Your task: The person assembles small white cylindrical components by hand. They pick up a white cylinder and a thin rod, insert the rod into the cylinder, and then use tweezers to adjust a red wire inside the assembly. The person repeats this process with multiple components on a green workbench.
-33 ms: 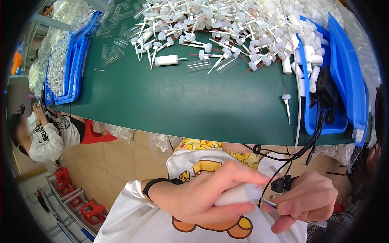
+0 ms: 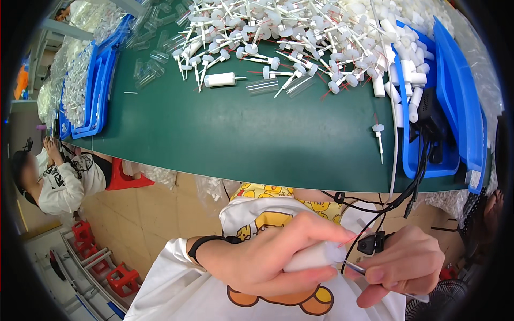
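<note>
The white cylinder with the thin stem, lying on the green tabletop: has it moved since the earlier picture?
No. Judged against the green tabletop, the white cylinder lies in the same spot, its thin stem still pointing right.

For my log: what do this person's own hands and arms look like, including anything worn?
Both hands are bare, without gloves. The left hand has a black strap around its wrist, and that arm comes out of a white sleeve. At the right hand's wrist sits a small, boxy black device with a round lens; no right sleeve can be made out.
</note>
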Tool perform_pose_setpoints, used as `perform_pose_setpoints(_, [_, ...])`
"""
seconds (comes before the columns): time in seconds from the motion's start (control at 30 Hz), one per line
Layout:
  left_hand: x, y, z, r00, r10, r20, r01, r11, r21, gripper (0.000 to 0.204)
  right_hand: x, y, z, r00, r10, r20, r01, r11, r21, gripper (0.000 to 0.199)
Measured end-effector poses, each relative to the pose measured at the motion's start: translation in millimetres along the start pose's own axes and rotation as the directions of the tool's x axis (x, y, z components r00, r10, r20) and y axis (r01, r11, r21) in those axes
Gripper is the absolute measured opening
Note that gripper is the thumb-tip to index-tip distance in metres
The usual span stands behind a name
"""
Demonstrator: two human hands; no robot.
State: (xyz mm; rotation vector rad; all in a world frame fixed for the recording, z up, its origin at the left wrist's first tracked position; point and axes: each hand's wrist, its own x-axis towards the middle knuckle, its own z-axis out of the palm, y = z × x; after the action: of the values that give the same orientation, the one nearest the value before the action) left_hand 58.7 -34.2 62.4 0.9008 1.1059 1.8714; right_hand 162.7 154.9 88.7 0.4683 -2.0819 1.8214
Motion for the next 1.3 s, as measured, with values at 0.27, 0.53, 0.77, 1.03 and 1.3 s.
perform_pose_setpoints(0.27, [0.7, -1.8, -3.5, 1.0, -0.014, 0.015, 0.012, 0.993, 0.114, 0.039, -4.0, -4.6, 15.5, 1.0, 0.007, -0.023, -0.011, 0.978, -0.208, 0.042])
perform_pose_setpoints(0.53, [3.3, -3.2, -3.4, 0.998, 0.02, 0.056, -0.026, 0.994, 0.11, 0.04, -7.2, 8.1, 22.1, 0.99, -0.131, -0.046, 0.118, 0.97, -0.213, 0.035])
perform_pose_setpoints(0.77, [3.0, -8.6, 0.3, 0.996, 0.087, -0.023, -0.085, 0.994, 0.064, 0.04, -12.3, 15.6, 23.7, 0.982, -0.182, -0.047, 0.169, 0.965, -0.202, 0.034])
perform_pose_setpoints(1.03, [3.3, -8.9, -0.7, 0.997, 0.08, -0.019, -0.079, 0.995, 0.062, 0.041, -10.4, 27.7, 29.6, 0.937, -0.335, -0.101, 0.304, 0.923, -0.237, 0.03])
perform_pose_setpoints(1.3, [4.2, -8.9, -1.4, 0.998, 0.061, -0.004, -0.061, 0.997, 0.044, 0.041, -12.3, 28.4, 26.5, 0.938, -0.338, -0.078, 0.316, 0.925, -0.21, 0.029])
